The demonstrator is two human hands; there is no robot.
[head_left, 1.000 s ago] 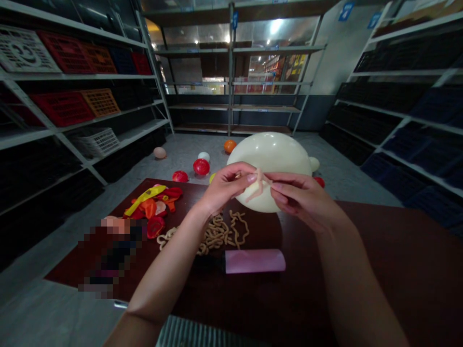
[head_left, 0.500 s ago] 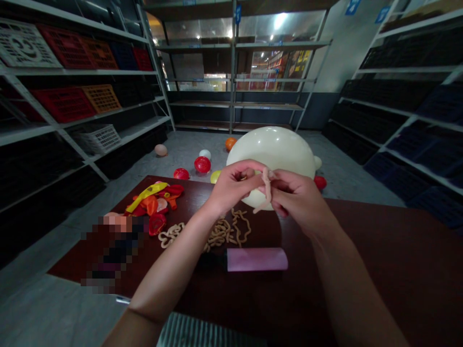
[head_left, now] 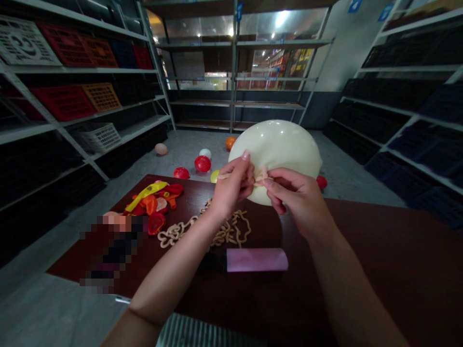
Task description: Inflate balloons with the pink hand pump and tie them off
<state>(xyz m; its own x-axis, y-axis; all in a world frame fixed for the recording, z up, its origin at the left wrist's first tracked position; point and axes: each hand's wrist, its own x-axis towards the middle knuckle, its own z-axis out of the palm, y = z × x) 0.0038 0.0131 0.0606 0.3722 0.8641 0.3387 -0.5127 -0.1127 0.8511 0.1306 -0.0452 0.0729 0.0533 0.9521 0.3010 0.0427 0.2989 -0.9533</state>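
I hold an inflated cream balloon (head_left: 278, 144) over the dark red table (head_left: 379, 270). My left hand (head_left: 233, 185) pinches the balloon's neck, and a pale string runs back from it to the pile on the table. My right hand (head_left: 294, 197) pinches the same neck (head_left: 261, 174) from the other side, fingers closed. Below my hands lies a tangle of tan string (head_left: 224, 231). A pink cylinder (head_left: 256, 259) rests on the table in front of it.
A heap of flat red, orange and yellow balloons (head_left: 155, 202) lies at the table's left. Several inflated balloons (head_left: 201, 164) sit on the grey floor beyond. Shelving with crates (head_left: 65, 103) lines both sides and the back.
The balloon has risen slightly. The hanging neck end that my fingers held down is now pulled in tight between both hands. A string now stretches from my left hand to the pile.
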